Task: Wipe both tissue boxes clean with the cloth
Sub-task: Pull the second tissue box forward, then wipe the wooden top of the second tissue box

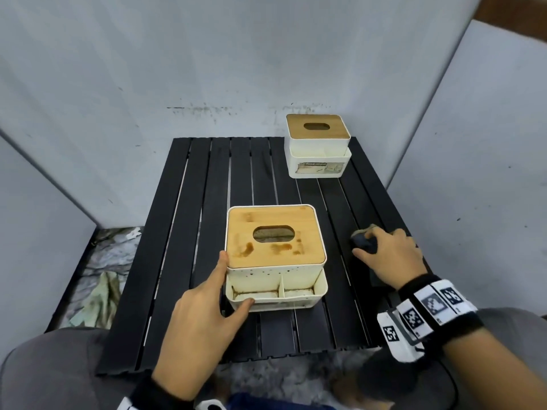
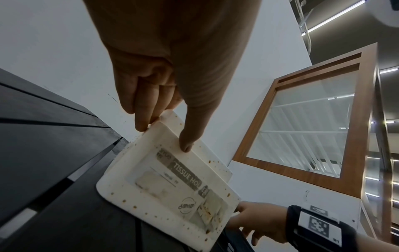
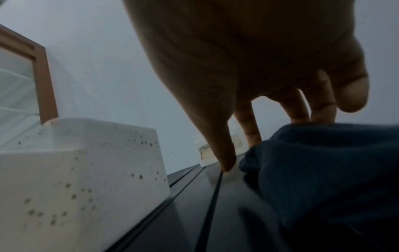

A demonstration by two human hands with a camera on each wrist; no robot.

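Observation:
The near tissue box (image 1: 275,255), white with a stained bamboo lid and brown specks, stands mid-table; it also shows in the wrist views (image 2: 172,187) (image 3: 82,170). My left hand (image 1: 233,279) (image 2: 164,138) grips its front left corner, thumb on the front tray wall and fingers along the left side. To the box's right, my right hand (image 1: 367,247) (image 3: 263,141) holds the dark blue cloth (image 1: 359,239) (image 3: 323,170) on the table, fingers curled over it and the thumb tip on the table beside it. The cleaner far tissue box (image 1: 318,149) (image 3: 204,153) stands at the back right.
The black slatted table (image 1: 207,202) is closed in by white panels at the back and on both sides. A crumpled greenish rag (image 1: 100,297) lies on the floor to the left. My knees are at the table's front edge. A wood-framed glass cabinet (image 2: 302,136) rises beyond the panels.

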